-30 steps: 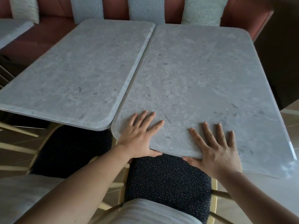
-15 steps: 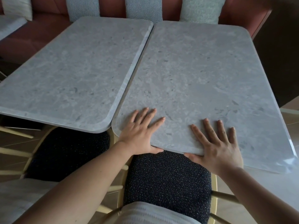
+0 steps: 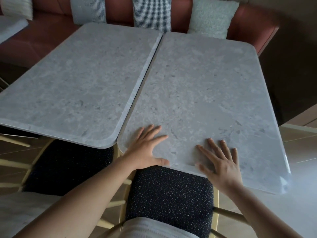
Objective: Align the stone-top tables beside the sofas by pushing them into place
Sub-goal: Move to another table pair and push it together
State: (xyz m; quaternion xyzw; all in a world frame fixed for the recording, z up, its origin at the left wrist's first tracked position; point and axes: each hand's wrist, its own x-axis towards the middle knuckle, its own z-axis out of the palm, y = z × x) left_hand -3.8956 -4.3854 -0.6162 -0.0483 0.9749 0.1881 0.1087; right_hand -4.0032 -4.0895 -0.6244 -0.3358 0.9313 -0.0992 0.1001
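Observation:
Two grey stone-top tables stand side by side in front of a red-brown sofa (image 3: pixel 253 23). A thin dark gap runs between the left table (image 3: pixel 77 86) and the right table (image 3: pixel 205 86). The right table's near edge sits a little closer to me than the left table's. My left hand (image 3: pixel 145 148) lies flat near the right table's near-left corner, fingers spread, thumb along the edge. My right hand (image 3: pixel 221 162) rests flat on the same near edge, fingers spread and slightly blurred. Neither hand holds anything.
Checked and pale cushions (image 3: pixel 212 16) lean on the sofa back. Two chairs with dark speckled seats (image 3: pixel 171 194) and pale wooden frames are tucked under the near edges. A third table's corner (image 3: pixel 10 28) shows far left. A dark panel stands right of the sofa.
Both hands stay flat on the right table's near edge. My right hand has slid slightly further onto the top. The view has shifted, showing more of the sofa.

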